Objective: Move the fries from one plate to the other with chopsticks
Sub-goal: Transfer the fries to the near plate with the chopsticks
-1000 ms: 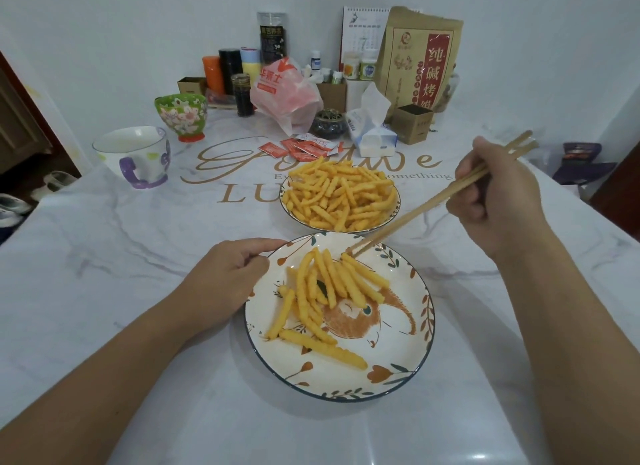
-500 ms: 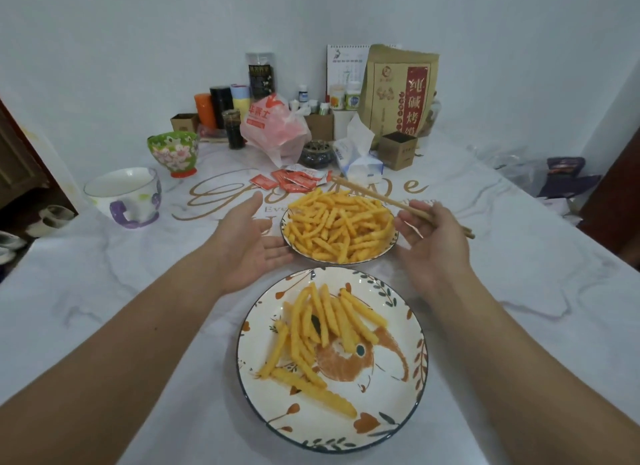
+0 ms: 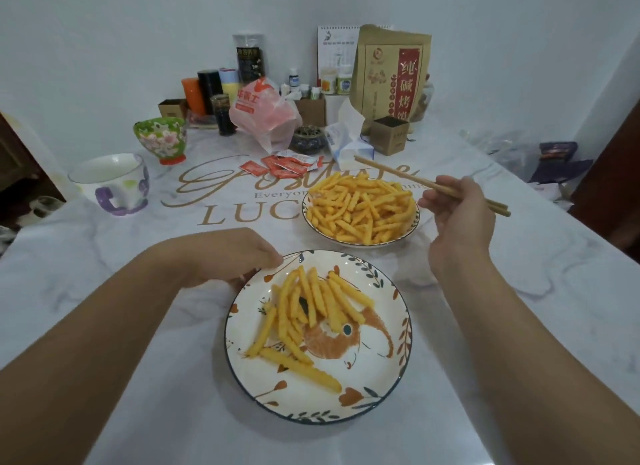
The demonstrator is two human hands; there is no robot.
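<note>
While crinkle-cut fries (image 3: 362, 210) heap the far plate (image 3: 414, 227) at 12 o'clock, fewer lie on the near floral plate (image 3: 381, 378). Right hand (image 3: 457, 222) grips wooden chopsticks (image 3: 401, 174), tips empty; left hand (image 3: 239, 256) curls at the near rim. Marble-patterned desk (image 3: 104, 256) reads "LUC".

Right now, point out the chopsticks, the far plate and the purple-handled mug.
chopsticks (image 3: 408, 177), head view, on the bare shafts ahead of the fingers.
far plate (image 3: 398, 239), head view, on its near rim.
purple-handled mug (image 3: 119, 184), head view, on its side wall.

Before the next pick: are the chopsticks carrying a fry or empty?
Empty. The chopsticks, held in the right hand, show bare tips above the far plate.
</note>
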